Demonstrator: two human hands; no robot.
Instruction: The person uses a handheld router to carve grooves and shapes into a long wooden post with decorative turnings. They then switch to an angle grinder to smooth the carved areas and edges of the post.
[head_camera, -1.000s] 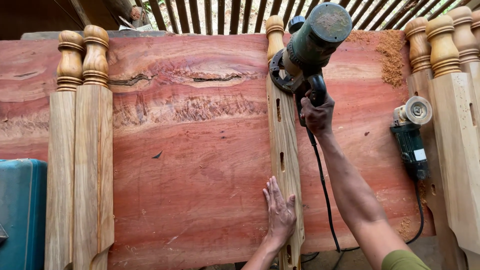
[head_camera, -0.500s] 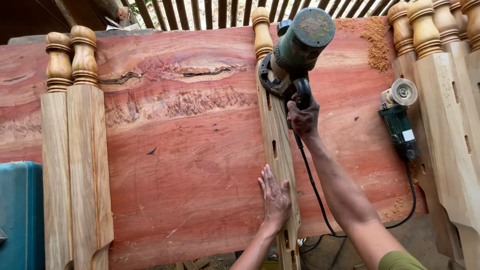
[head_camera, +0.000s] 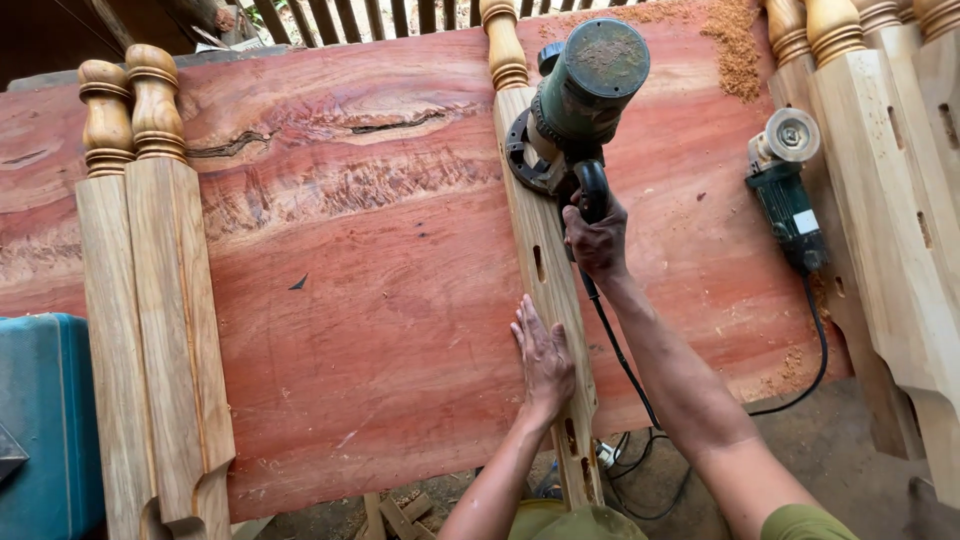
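A pale wooden post (head_camera: 532, 200) with a turned top lies lengthwise on a wide red wood slab (head_camera: 380, 290). My left hand (head_camera: 543, 360) lies flat on the lower part of the post, fingers spread. My right hand (head_camera: 596, 235) grips the handle of a green power router (head_camera: 575, 105), which rests on the upper part of the post. Its black cord (head_camera: 630, 380) runs down past my right arm.
Two matching posts (head_camera: 150, 300) lie on the slab's left side, more posts (head_camera: 900, 220) on the right. A small angle grinder (head_camera: 785, 195) lies near the right posts. Sawdust (head_camera: 735, 45) sits at the top right. A blue case (head_camera: 40, 420) stands at the far left.
The view has shifted slightly, so everything sits a little lower and to the right in the frame. Both hands keep their hold; the router stays at the same spot on the post.
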